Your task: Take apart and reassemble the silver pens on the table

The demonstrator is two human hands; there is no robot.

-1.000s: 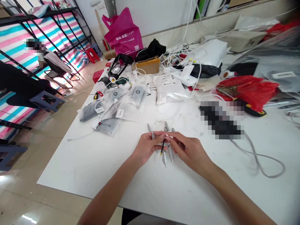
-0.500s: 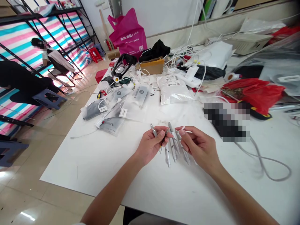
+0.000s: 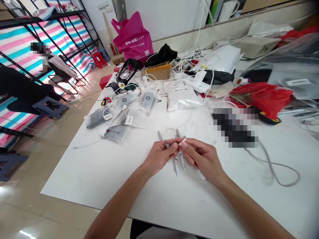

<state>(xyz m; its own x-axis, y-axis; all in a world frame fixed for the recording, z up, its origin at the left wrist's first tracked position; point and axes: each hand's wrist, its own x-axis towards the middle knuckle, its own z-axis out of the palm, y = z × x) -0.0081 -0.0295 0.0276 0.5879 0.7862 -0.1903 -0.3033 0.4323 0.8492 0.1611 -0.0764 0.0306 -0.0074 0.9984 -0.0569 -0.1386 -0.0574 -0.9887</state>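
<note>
Over the white table (image 3: pixel 104 172) my two hands meet above a small row of grey pens (image 3: pixel 175 166). My left hand (image 3: pixel 159 156) is closed around one grey pen barrel, whose tip sticks out past the fingers toward the far side. My right hand (image 3: pixel 202 158) pinches a small white piece (image 3: pixel 182 141) at its fingertips, right against the left hand's fingers. Two or three other grey pens lie on the table under and between the hands.
Grey plastic pouches (image 3: pixel 139 106) and white cables lie at the back left. A white packet (image 3: pixel 179 94), a cardboard box (image 3: pixel 158 70), a pink bag (image 3: pixel 133 36) and a red bag (image 3: pixel 264 94) crowd the back. A grey cable (image 3: pixel 276 166) loops at the right. A seated person is at the far left.
My right hand, which had drawn away to the right with the white piece, has come back against my left hand. The thin dark refill seen a second ago is no longer visible.
</note>
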